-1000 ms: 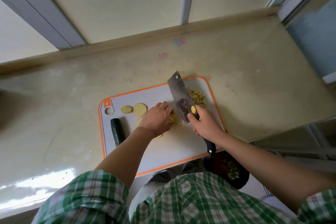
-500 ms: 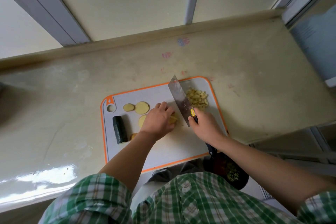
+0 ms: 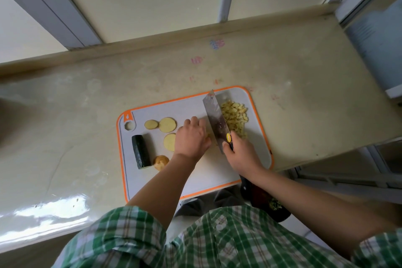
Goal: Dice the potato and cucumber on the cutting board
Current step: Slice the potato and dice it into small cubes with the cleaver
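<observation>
right hand (image 3: 239, 154): gripping cleaver (image 3: 215, 121) handle, blade down on cutting board (image 3: 208, 172)
left hand (image 3: 191, 137): fingers curled over potato stack just left of the blade, pieces mostly hidden
diced potato (image 3: 235, 116): pile right of blade
potato slices (image 3: 167, 124): board centre-left
cucumber piece (image 3: 141, 151): board left side, uncut

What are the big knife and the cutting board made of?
The knife blade looks like metal, probably steel: grey and glinting. The cutting board looks like matte plastic: smooth pale grey with a bright orange rim.
</observation>
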Demonstrator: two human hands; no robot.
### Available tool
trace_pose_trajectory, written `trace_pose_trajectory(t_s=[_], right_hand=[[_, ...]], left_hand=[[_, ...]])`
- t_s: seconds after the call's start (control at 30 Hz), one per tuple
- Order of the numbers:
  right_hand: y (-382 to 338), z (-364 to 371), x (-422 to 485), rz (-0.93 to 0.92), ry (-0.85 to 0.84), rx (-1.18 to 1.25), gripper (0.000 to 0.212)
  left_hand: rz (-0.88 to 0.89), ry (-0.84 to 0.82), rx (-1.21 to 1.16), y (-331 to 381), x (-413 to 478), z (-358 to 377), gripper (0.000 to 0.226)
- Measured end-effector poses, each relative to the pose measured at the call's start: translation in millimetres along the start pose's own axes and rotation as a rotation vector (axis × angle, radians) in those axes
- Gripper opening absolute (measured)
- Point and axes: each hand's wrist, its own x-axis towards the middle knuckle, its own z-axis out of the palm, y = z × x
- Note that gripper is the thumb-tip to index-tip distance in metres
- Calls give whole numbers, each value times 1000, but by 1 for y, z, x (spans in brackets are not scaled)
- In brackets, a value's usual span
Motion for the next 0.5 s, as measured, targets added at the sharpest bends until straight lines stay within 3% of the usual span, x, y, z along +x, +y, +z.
trace_pose_trajectory(t_s=[0.37,0.5], right_hand=[[-13,4,13,-23,-21,-73,12],[-14,-1,16,-13,-60,-93,16]], left_hand=[[86,10,-217,-24,-5,7,44],[35,64,-306,-30,-6,5,30]])
